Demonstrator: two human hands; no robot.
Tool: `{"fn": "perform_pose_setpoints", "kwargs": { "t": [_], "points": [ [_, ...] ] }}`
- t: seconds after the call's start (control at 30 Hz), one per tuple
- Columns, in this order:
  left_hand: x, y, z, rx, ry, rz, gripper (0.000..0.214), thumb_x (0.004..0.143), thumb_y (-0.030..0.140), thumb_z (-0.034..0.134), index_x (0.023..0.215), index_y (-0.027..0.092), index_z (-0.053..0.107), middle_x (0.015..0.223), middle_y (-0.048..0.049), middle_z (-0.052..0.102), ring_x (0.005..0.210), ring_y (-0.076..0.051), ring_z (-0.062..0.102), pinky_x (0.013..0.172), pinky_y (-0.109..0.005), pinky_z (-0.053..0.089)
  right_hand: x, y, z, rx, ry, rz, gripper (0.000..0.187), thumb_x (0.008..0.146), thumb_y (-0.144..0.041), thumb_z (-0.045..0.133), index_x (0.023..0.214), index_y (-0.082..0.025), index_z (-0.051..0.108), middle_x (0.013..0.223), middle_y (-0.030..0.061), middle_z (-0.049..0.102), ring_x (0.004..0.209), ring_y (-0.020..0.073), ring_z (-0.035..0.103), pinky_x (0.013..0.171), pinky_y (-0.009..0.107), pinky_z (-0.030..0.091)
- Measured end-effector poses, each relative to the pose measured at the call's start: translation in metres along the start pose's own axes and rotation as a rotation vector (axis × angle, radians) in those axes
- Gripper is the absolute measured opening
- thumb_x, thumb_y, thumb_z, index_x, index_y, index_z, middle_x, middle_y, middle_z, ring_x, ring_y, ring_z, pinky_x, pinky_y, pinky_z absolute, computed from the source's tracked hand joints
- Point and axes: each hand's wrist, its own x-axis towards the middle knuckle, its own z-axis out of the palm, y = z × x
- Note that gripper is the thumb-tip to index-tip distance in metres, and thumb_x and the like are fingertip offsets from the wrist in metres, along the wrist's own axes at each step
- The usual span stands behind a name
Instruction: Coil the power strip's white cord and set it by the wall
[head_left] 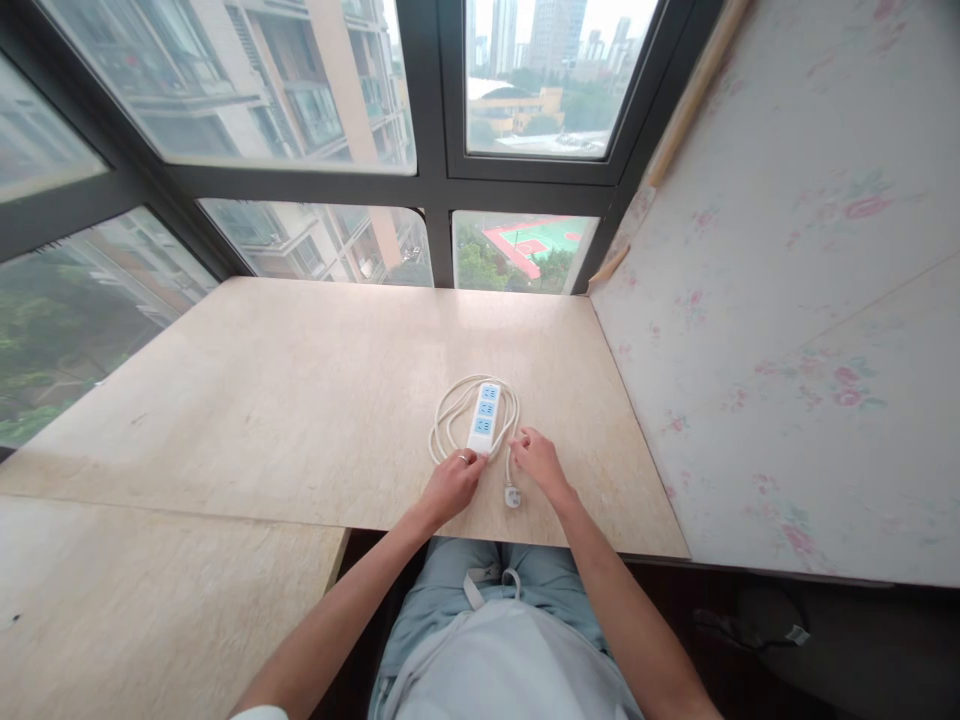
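Note:
A white power strip (pixel 484 419) with blue socket faces lies on the wooden desktop in front of me. Its cream cord (pixel 441 405) is looped loosely around it. My left hand (pixel 453 487), with a ring on one finger, is closed at the strip's near end, where the cord comes close; its fingertips are partly hidden. To the right, my right hand (pixel 538 460) pinches the cord beside the loop. The white plug (pixel 512 497) rests on the desktop between my hands, near the front edge.
The desktop (pixel 300 400) runs to dark-framed windows (pixel 439 185) at the back. A wall with flowered paper (pixel 795 330) bounds it on the right. At lower left, another board (pixel 150 610) adjoins it. Below the front edge on the right, a dark cable (pixel 739 630) lies in shadow.

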Motion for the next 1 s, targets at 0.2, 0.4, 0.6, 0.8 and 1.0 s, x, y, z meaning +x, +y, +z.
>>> {"fn": "perform_pose_setpoints", "kwargs": {
  "t": [0.2,0.4,0.6,0.8,1.0],
  "points": [
    [-0.017,-0.004,0.005,0.055,0.126,-0.044,0.031,0.092,0.011,0.044,0.117,0.017,0.061,0.099,-0.0114,0.066,0.092,-0.022,0.061,0.083,-0.038,0.051,-0.041,0.003,0.006,0.071,-0.15,-0.004,0.045,0.078,-0.037,0.066,0.117,-0.014,0.061,0.07,0.0009,0.066,0.07,0.0188,0.064,0.065,0.026,0.042],
    [-0.013,0.015,0.023,0.015,0.079,0.068,0.027,0.096,0.015,0.044,0.116,0.019,0.062,0.096,-0.0089,0.066,0.089,-0.02,0.063,0.079,-0.033,0.051,-0.045,0.0,0.017,0.204,-0.105,-0.028,0.032,0.073,-0.021,0.064,0.106,-0.019,0.063,0.065,-0.0029,0.065,0.063,0.0164,0.063,0.062,0.025,0.044],
    [0.001,0.043,0.04,0.072,0.081,-0.019,0.028,0.096,0.014,0.044,0.119,0.017,0.058,0.098,-0.0104,0.065,0.088,-0.021,0.063,0.076,-0.033,0.053,-0.034,0.017,0.014,0.261,0.017,0.033,0.034,0.081,-0.018,0.049,0.111,-0.017,0.065,0.09,0.0058,0.073,0.083,0.0194,0.068,0.077,0.029,0.05],
    [0.01,0.057,0.021,0.02,-0.014,-0.006,0.025,0.093,0.015,0.044,0.112,0.014,0.06,0.091,-0.0103,0.067,0.086,-0.022,0.064,0.075,-0.034,0.053,-0.017,0.009,0.009,0.016,0.129,-0.089,0.045,0.086,-0.041,0.055,0.123,-0.016,0.06,0.104,0.0124,0.063,0.094,0.0244,0.063,0.085,0.036,0.049],
    [0.036,0.001,-0.018,0.001,0.124,-0.192,0.028,0.093,0.023,0.046,0.114,0.017,0.062,0.102,-0.011,0.069,0.094,-0.022,0.064,0.083,-0.036,0.052,0.002,-0.003,0.003,-0.126,0.222,-0.315,0.044,0.09,-0.031,0.05,0.133,-0.02,0.052,0.116,0.0136,0.055,0.106,0.026,0.054,0.09,0.039,0.047]
  ]
}}
